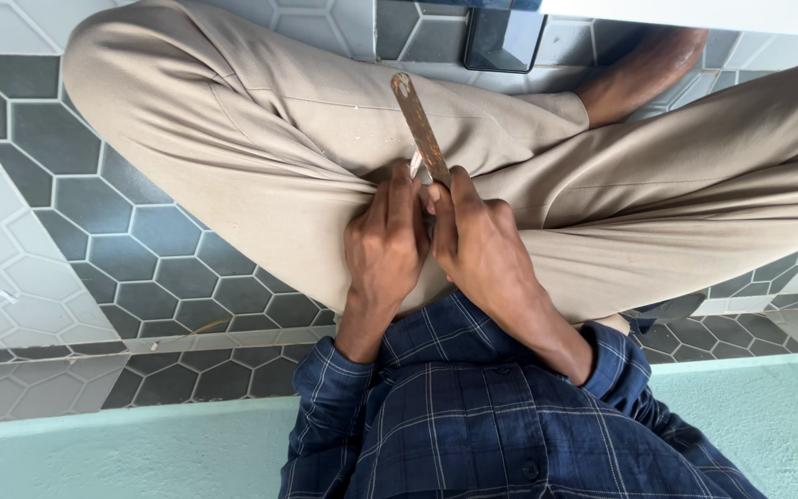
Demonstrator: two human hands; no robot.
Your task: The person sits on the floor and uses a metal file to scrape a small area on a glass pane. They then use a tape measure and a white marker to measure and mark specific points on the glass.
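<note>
- Head view: a long, thin rusty metal strip (pixel 420 127) was seen held upright-ish over the lap, tilted a bit toward the upper left.
- Right hand (pixel 482 242) was curled tight around the strip's lower end, fingers closed on it.
- Left hand (pixel 385 245) was pressed right beside the right one, fingers bent; a small pale piece (pixel 415 164) was seemingly pinched at its fingertips against the strip, though what it was couldn't be told.
- Beige trousers (pixel 260 139) on crossed legs were seen under both hands, with a bare foot (pixel 644 69) at the top.
- Grey hexagon-tiled floor (pixel 122 249) was spread around, and a dark phone-like slab (pixel 502 39) was lying near the foot.
- Blue plaid shirt sleeves (pixel 436 407) were seen at the bottom.
</note>
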